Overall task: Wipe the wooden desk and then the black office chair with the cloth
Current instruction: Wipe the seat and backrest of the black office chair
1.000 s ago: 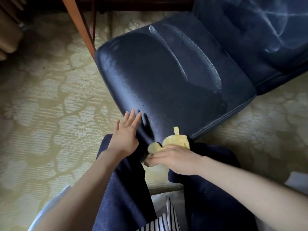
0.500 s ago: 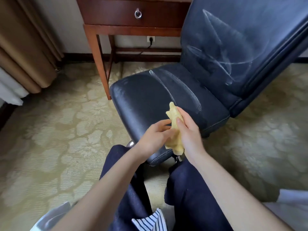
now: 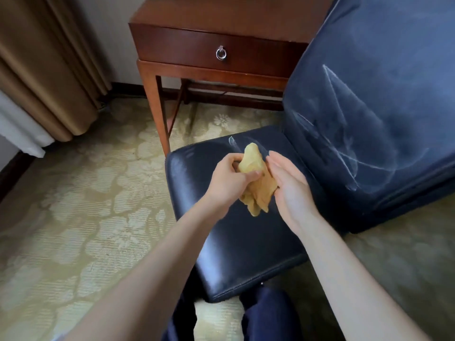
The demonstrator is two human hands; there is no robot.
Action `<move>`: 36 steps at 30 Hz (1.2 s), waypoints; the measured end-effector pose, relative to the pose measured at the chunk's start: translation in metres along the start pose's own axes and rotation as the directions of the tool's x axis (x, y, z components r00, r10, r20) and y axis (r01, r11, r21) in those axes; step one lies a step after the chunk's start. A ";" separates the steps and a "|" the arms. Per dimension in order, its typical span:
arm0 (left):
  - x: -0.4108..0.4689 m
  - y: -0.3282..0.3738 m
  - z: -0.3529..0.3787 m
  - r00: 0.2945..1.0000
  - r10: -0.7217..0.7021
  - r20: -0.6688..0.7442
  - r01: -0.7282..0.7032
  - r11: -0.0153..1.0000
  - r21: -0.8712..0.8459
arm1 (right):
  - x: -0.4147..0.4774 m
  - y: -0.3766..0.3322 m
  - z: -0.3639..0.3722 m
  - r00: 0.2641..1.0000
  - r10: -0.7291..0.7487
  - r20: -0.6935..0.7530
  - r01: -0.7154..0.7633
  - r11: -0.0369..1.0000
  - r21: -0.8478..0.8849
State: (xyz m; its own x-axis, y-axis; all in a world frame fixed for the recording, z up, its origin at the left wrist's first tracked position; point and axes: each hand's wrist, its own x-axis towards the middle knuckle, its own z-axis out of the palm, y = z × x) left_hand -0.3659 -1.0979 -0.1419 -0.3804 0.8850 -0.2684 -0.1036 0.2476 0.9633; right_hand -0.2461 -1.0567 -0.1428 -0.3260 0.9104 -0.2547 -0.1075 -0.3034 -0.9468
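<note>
Above black chair seat: yellow cloth bunched between hands. Left hand grips cloth's upper part, fingers curled. Right hand flat, fingers straight, palm against cloth. Behind seat: streaked backrest, then wooden bench.

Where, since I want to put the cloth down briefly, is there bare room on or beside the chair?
Free: the seat from under the cloth to its near edge; the carpet between curtain and desk leg. Crowded: above mid-seat, where the left hand grips the cloth beside the right hand.
</note>
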 end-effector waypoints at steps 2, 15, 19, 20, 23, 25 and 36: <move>0.012 0.026 0.003 0.999 -0.036 -0.028 0.035 0.999 -0.036 | 0.017 -0.027 0.001 0.998 0.055 0.003 -0.055 0.996 -0.066; -0.010 0.017 -0.009 0.994 0.007 0.107 -0.001 0.999 -0.051 | 0.015 -0.024 0.018 0.989 0.140 0.047 -0.121 0.950 -0.287; -0.053 -0.036 0.000 0.993 -0.007 0.122 0.014 0.998 -0.061 | -0.031 0.032 -0.009 0.986 0.148 0.072 -0.130 0.968 -0.216; -0.063 -0.047 0.004 0.992 0.002 0.128 0.006 0.998 -0.065 | -0.043 0.043 -0.019 0.990 0.123 0.074 -0.107 0.977 -0.185; -0.087 -0.080 0.016 0.988 0.009 0.152 0.003 0.997 -0.078 | -0.080 0.075 -0.043 0.998 0.067 0.012 -0.065 0.989 -0.130; -0.099 -0.100 0.026 0.985 -0.006 0.174 0.017 0.998 -0.061 | -0.100 0.097 -0.056 0.993 0.096 -0.064 -0.103 0.989 -0.108; -0.091 -0.126 0.094 0.942 -0.045 0.331 0.025 0.998 0.065 | -0.102 0.128 -0.100 0.916 0.399 0.039 -0.342 0.726 0.597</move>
State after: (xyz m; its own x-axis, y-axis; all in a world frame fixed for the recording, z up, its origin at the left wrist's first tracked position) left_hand -0.2321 -1.1721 -0.2387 -0.0493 0.9536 -0.2969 -0.0534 0.2943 0.9542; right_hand -0.1332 -1.1600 -0.2576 -0.3782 0.7019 -0.6036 -0.5273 -0.6992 -0.4828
